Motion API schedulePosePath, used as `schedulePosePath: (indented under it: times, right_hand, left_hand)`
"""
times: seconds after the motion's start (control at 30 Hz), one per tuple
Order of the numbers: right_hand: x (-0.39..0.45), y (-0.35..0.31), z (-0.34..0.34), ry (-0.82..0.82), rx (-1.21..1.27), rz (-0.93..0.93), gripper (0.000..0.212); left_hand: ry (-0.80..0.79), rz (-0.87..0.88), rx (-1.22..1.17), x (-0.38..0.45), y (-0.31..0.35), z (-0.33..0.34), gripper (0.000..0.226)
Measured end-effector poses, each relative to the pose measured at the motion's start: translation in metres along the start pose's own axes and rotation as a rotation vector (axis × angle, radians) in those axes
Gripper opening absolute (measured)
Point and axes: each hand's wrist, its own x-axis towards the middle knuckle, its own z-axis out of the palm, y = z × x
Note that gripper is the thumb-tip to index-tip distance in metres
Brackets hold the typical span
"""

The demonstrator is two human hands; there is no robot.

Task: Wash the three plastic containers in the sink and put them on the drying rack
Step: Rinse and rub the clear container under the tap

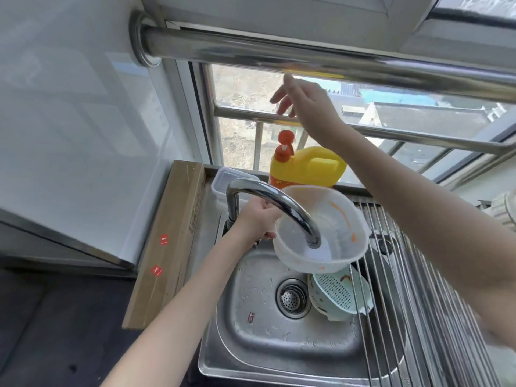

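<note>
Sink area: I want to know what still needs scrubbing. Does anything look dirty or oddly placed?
The bowl, which the left hand holds under the faucet, has orange smears on its inner wall. A colander lies tilted in the sink with a brown stain on its rim. The right hand is above the soap bottle.

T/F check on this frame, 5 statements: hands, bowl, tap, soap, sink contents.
1. The left hand grips the rim of the translucent bowl. True.
2. The right hand presses the pump of the yellow detergent bottle. False: it hangs open above the pump, not touching.
3. The bowl is held under the faucet spout. True.
4. The bowl is clean. False: orange smears show on its inner wall.
5. The light green colander lies on the drying rack. False: it sits down in the sink, partly under the rack's bars.
</note>
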Motion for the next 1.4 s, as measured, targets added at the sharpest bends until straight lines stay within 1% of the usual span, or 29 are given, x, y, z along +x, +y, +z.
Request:
schedulePosePath:
  times: [0.1, 0.17, 0.23, 0.3, 0.33, 0.37, 0.4, 0.43, 0.5, 0.6, 0.67, 0.77, 0.87, 1.07, 1.17, 1.3, 1.4]
  right_hand:
    - [-0.040, 0.001, -0.020, 0.073, 0.117, -0.023, 0.038]
    - [-0.072, 0.012, -0.027, 0.074, 0.156, 0.036, 0.038]
    - [-0.107, 0.029, -0.019, 0.038, 0.114, 0.150, 0.040]
    - [-0.138, 0.054, 0.003, -0.063, 0.025, 0.281, 0.035]
    - [-0.150, 0.066, 0.017, -0.142, -0.029, 0.319, 0.027]
    - [-0.159, 0.077, 0.033, -0.241, -0.073, 0.323, 0.018]
    - [-0.165, 0.082, 0.047, -0.332, -0.083, 0.304, 0.015]
    - [-0.166, 0.082, 0.060, -0.391, -0.062, 0.286, 0.019]
    - [-0.161, 0.069, 0.079, -0.439, 0.016, 0.278, 0.024]
    - [-0.146, 0.053, 0.092, -0.495, 0.048, 0.238, 0.029]
    - [-0.139, 0.059, 0.093, -0.563, 0.057, 0.234, 0.029]
    - [-0.132, 0.080, 0.088, -0.677, -0.003, 0.288, 0.034]
    - [-0.128, 0.097, 0.085, -0.763, -0.051, 0.300, 0.033]
    - [-0.141, 0.098, 0.081, -0.800, -0.073, 0.359, 0.026]
    - [-0.157, 0.107, 0.082, -0.737, -0.020, 0.365, 0.027]
    - [-0.160, 0.110, 0.083, -0.727, 0.014, 0.340, 0.027]
    - [-0.166, 0.108, 0.080, -0.747, 0.016, 0.350, 0.026]
  left_hand:
    - [-0.086, 0.097, 0.137, -0.011, -0.016, 0.000, 0.010]
    - [-0.109, 0.120, 0.186, -0.023, -0.031, -0.004, 0.017]
    - [-0.070, 0.084, 0.146, -0.038, -0.052, -0.008, 0.028]
    - [0.053, 0.010, 0.105, -0.049, -0.075, -0.011, 0.027]
    - [0.119, -0.031, 0.091, -0.052, -0.085, -0.011, 0.025]
    - [0.173, -0.069, 0.076, -0.054, -0.095, -0.012, 0.027]
    - [0.209, -0.100, 0.062, -0.056, -0.103, -0.012, 0.032]
    - [0.234, -0.123, 0.056, -0.057, -0.110, -0.012, 0.037]
    - [0.252, -0.138, 0.044, -0.058, -0.117, -0.012, 0.041]
    - [0.265, -0.141, 0.053, -0.057, -0.120, -0.011, 0.044]
    - [0.258, -0.137, 0.042, -0.055, -0.122, -0.010, 0.045]
    - [0.274, -0.115, 0.042, -0.052, -0.122, -0.008, 0.042]
    - [0.252, -0.122, 0.070, -0.051, -0.116, -0.004, 0.039]
    - [0.167, -0.157, 0.031, -0.046, -0.118, -0.001, 0.034]
    - [0.117, -0.173, 0.006, -0.045, -0.121, 0.001, 0.031]
    - [0.100, -0.177, 0.006, -0.045, -0.122, 0.001, 0.027]
    - [0.092, -0.176, -0.011, -0.045, -0.125, 0.000, 0.024]
